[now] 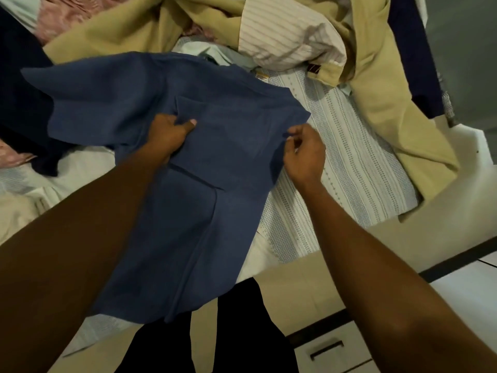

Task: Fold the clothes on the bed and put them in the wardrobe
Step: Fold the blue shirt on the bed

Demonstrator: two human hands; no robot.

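- The blue garment (215, 146) is held up over the near edge of the bed (403, 238). Its bottom part hangs down off the near side. It's blurry, so I honestly can't tell what kind of top it is.
- The left hand (168, 135) grips a fold near the middle-left of it. The thumb lies on top and the fingers are curled into the cloth, mostly hidden.
- The right hand (305, 154) pinches the garment's right edge between thumb and fingertips, with the other fingers curled in.
- A patterned white cloth (349, 162) lies under it, to the right. It could be a sheet or another shirt, can't say.
- At the far side there's a pile with a tan garment (390, 117) and a striped white shirt (285, 30) bunched on it.
- A pink cloth (61, 14) is cut off at the far left corner.
- A dark navy garment (21, 98) runs off the left edge and is partly covered by the blue one.
- A drawer handle (326, 349) shows near right, below the bed.
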